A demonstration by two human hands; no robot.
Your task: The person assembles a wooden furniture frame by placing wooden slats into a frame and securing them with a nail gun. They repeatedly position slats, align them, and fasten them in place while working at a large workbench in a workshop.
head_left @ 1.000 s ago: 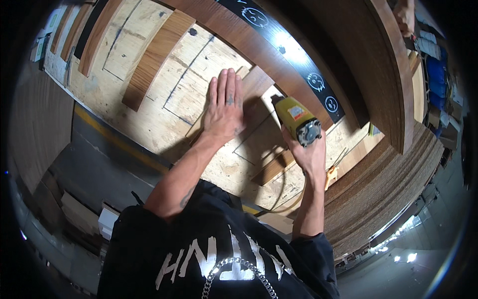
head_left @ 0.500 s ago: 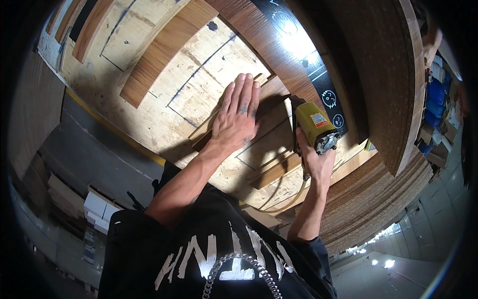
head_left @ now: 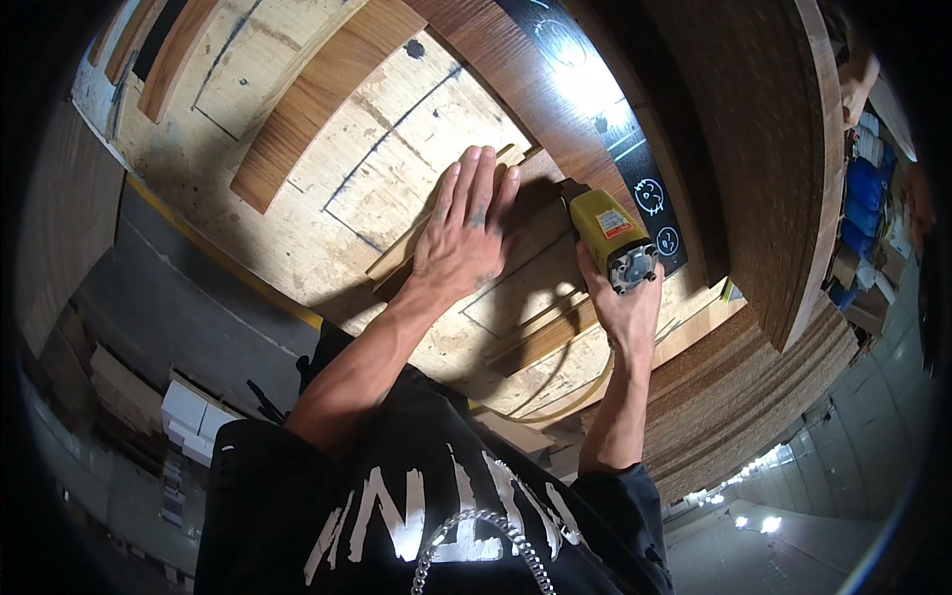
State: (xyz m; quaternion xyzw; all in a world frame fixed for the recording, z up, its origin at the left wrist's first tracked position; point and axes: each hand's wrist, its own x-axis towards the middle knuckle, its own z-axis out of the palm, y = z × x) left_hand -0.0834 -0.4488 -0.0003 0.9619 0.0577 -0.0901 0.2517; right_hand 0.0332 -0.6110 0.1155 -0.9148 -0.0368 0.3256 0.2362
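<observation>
1. While the wooden strip [head_left: 394, 260] runs from near the bench's [head_left: 367, 149] near edge toward the long brown board [head_left: 531, 84], it looks light and stiff, best pinned flat.
2. Here's the left hand [head_left: 459, 238], palm down across it, fingers outstretched.
3. And the nail gun [head_left: 607, 228], probably heavy, wants a handle grip: the right hand [head_left: 630, 307] wraps it, forearm upright, nose near the board.

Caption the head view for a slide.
Left hand palm-down on brown wooden strip, right hand gripping yellow handheld tool.
</observation>
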